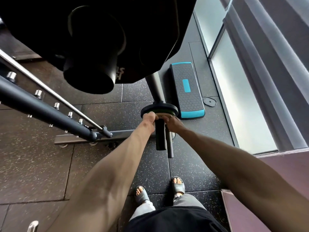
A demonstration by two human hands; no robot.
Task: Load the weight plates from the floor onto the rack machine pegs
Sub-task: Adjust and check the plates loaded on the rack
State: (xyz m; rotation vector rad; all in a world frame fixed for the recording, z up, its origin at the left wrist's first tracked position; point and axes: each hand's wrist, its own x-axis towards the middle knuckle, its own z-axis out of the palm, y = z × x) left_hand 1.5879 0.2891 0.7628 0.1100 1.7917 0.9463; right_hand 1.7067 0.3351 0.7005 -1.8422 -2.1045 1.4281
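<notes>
Floor (184, 164) covered in matt, speckled rubber tiles. Rod (50, 90) finished in polished, shiny metal. Peg (160, 136) coated matt black. Step platform (189, 97) moulded in textured plastic, hexagon-patterned. Large plate (41, 22) finished dull black.

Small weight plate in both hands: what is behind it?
A dark rack post rises behind the small weight plate, a teal-edged step platform beside it. The plate hides the base of the peg.

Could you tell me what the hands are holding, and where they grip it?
A small weight plate: the left hand grips its near-left rim, the right hand its near-right rim, either side of the peg.
</notes>
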